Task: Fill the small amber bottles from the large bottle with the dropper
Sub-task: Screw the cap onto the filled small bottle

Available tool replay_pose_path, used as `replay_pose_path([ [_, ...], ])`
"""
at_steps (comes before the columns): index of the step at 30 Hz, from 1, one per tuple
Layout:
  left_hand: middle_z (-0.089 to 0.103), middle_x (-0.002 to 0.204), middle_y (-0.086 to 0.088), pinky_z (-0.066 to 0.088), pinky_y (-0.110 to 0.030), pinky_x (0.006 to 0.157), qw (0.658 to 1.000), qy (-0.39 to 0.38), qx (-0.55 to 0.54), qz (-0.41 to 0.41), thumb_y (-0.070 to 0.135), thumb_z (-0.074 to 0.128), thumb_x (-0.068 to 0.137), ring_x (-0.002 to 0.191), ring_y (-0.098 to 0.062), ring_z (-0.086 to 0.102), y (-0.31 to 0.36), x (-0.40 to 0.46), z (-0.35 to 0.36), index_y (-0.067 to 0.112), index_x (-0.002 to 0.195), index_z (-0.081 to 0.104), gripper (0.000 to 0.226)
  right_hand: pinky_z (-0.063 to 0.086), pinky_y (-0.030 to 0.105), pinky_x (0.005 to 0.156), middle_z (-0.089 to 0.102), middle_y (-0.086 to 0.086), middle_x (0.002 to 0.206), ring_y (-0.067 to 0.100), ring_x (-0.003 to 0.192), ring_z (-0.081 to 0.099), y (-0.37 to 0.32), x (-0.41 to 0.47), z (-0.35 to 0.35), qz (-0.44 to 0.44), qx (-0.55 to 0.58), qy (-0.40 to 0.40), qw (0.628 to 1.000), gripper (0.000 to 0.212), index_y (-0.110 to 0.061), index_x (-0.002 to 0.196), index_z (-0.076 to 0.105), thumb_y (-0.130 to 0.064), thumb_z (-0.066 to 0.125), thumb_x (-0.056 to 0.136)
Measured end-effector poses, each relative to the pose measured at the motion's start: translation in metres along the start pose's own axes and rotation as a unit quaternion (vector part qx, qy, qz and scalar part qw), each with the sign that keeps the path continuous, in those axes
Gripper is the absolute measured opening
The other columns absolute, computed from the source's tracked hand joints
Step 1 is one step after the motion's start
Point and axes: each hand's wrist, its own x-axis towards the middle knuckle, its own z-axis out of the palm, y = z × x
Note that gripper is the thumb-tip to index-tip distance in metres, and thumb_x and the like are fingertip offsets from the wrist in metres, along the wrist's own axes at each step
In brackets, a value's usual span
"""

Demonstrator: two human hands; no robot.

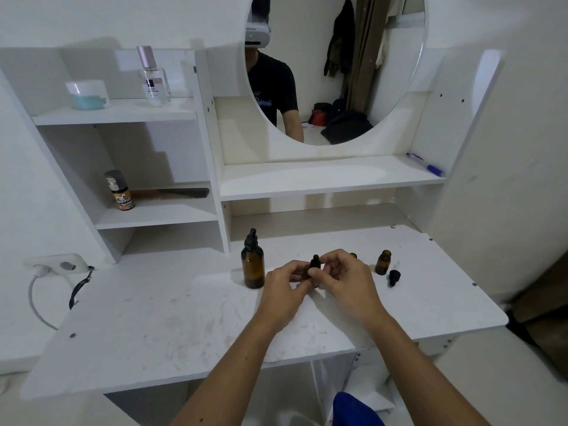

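Your two hands meet over the white desk [153,327], fingers curled in toward each other around one small bottle. Your left hand [284,287] wraps low, pinching the body of the small amber bottle, which is almost wholly hidden behind your fingers. Your right hand [347,281] comes in from the other side, thumb and fingertips closed on the black dropper cap [315,262] that sticks up between the two hands. Whether the cap is screwed tight or loose cannot be told.

Just beyond your left hand's knuckles stands the large amber bottle [253,265], upright on the desk, its own black dropper top in place; the dark glass does not show a liquid level. Just past your right hand a second small amber bottle [382,262] stands upright and uncapped, its contents not readable. Right beside it, nearer to you, a loose black dropper [393,276] lies on its side on the desk. The rim of another small amber bottle [353,256] peeks over your right hand's fingers; the rest is covered.
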Motion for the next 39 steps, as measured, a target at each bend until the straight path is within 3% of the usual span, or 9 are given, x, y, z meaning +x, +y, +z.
replay_pose_path([
  [6, 0.078, 0.103, 0.013, 0.058, -0.02, 0.091, 1.0, -0.003, 0.006, 0.003, 0.018, 0.077, 0.093, 0.099, 0.001, 0.072, 0.0, 0.0, -0.002, 0.019, 0.119, 0.074, 0.027, 0.053, 0.012, 0.081, 0.073, -0.009, 0.11, 0.003, 0.093, 0.072, -0.004, -0.007, 0.001, -0.04, 0.012, -0.001, 0.999, 0.022, -0.023, 0.119, 0.076, -0.022, 0.075, 0.098],
  [12, 0.077, 0.105, 0.013, 0.059, -0.019, 0.089, 1.0, -0.003, 0.021, 0.005, 0.018, 0.075, 0.095, 0.099, 0.0, 0.071, -0.002, 0.0, -0.002, 0.02, 0.122, 0.073, 0.027, 0.055, 0.013, 0.072, 0.078, -0.008, 0.09, 0.006, 0.081, 0.075, -0.006, -0.009, 0.007, 0.007, 0.039, 0.029, 0.999, 0.02, -0.02, 0.106, 0.075, -0.025, 0.086, 0.089],
  [15, 0.077, 0.105, 0.013, 0.06, -0.021, 0.089, 1.0, 0.002, 0.028, 0.004, 0.018, 0.074, 0.095, 0.099, -0.001, 0.071, -0.003, 0.001, -0.001, 0.021, 0.121, 0.074, 0.025, 0.056, 0.016, 0.075, 0.075, -0.011, 0.101, 0.008, 0.084, 0.072, -0.004, -0.01, 0.01, 0.0, 0.036, 0.036, 0.999, 0.032, -0.025, 0.115, 0.071, -0.029, 0.087, 0.088],
  [18, 0.077, 0.104, 0.014, 0.058, -0.018, 0.09, 1.0, 0.002, 0.022, 0.005, 0.016, 0.075, 0.094, 0.1, 0.001, 0.071, -0.003, 0.001, -0.001, 0.02, 0.12, 0.074, 0.026, 0.054, 0.012, 0.078, 0.073, -0.009, 0.113, 0.006, 0.09, 0.072, -0.005, -0.014, 0.008, -0.038, 0.038, 0.033, 0.998, 0.029, -0.025, 0.126, 0.071, -0.021, 0.076, 0.097],
  [20, 0.077, 0.105, 0.013, 0.058, -0.018, 0.091, 1.0, 0.002, 0.023, -0.001, 0.016, 0.075, 0.094, 0.1, 0.001, 0.071, -0.003, 0.001, -0.001, 0.021, 0.121, 0.073, 0.027, 0.053, 0.009, 0.076, 0.075, -0.007, 0.109, 0.002, 0.087, 0.073, -0.006, -0.014, 0.008, -0.031, 0.039, 0.03, 0.998, 0.021, -0.021, 0.118, 0.074, -0.018, 0.076, 0.097],
  [23, 0.077, 0.106, 0.012, 0.059, -0.021, 0.09, 1.0, 0.004, 0.025, -0.006, 0.018, 0.075, 0.094, 0.1, -0.002, 0.072, -0.003, 0.001, -0.001, 0.02, 0.122, 0.073, 0.027, 0.057, 0.016, 0.073, 0.077, -0.008, 0.099, 0.007, 0.083, 0.074, -0.006, -0.012, 0.009, 0.006, 0.066, 0.028, 0.997, 0.02, -0.02, 0.106, 0.072, -0.021, 0.084, 0.09],
  [28, 0.078, 0.102, 0.013, 0.059, -0.023, 0.092, 1.0, 0.0, 0.008, -0.005, 0.021, 0.079, 0.091, 0.099, 0.0, 0.072, -0.002, 0.001, -0.001, 0.021, 0.118, 0.074, 0.027, 0.059, 0.018, 0.083, 0.075, -0.008, 0.113, 0.006, 0.094, 0.074, -0.002, -0.015, 0.006, -0.013, 0.074, 0.005, 0.997, 0.024, -0.023, 0.123, 0.073, -0.02, 0.074, 0.099],
  [34, 0.077, 0.103, 0.014, 0.06, -0.025, 0.093, 1.0, 0.003, 0.017, -0.013, 0.021, 0.078, 0.092, 0.097, 0.002, 0.071, -0.001, 0.0, 0.0, 0.021, 0.119, 0.074, 0.027, 0.055, 0.011, 0.072, 0.077, -0.002, 0.097, 0.008, 0.081, 0.075, -0.004, -0.011, 0.006, 0.018, 0.09, 0.011, 0.996, 0.018, -0.018, 0.108, 0.071, -0.019, 0.081, 0.093],
  [39, 0.078, 0.102, 0.015, 0.059, -0.027, 0.095, 1.0, -0.01, 0.006, -0.022, 0.022, 0.081, 0.089, 0.099, -0.001, 0.072, -0.002, 0.002, -0.002, 0.023, 0.117, 0.075, 0.029, 0.056, 0.013, 0.079, 0.076, -0.008, 0.11, 0.006, 0.092, 0.075, -0.003, -0.014, 0.004, -0.006, 0.088, -0.005, 0.996, 0.021, -0.027, 0.123, 0.073, -0.02, 0.067, 0.104],
])
